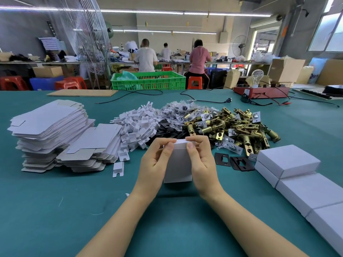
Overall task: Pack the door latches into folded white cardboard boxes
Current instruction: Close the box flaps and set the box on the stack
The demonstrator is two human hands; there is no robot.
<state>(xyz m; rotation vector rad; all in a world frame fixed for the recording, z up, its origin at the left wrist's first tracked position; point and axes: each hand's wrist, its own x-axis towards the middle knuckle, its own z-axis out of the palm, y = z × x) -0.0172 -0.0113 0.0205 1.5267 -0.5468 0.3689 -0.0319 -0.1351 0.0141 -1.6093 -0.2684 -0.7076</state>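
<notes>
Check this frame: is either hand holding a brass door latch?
No. Both the left hand and right hand grip the white cardboard box, while the door latches lie piled behind it.

left hand [155,160]: fingers curled, pinching | right hand [201,160]: likewise | forearms converging

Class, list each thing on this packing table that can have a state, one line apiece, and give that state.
Upright white cardboard box: folded, top flap being pressed shut, held by both hands.
Left hand: grips the box's left side.
Right hand: grips the box's right side.
Stack of white cardboard blanks: flat, unfolded.
Finished white boxes: closed, in a row, one stacked on another.
Brass door latches: loose, heaped.
Black strike plates: lying flat.
</notes>
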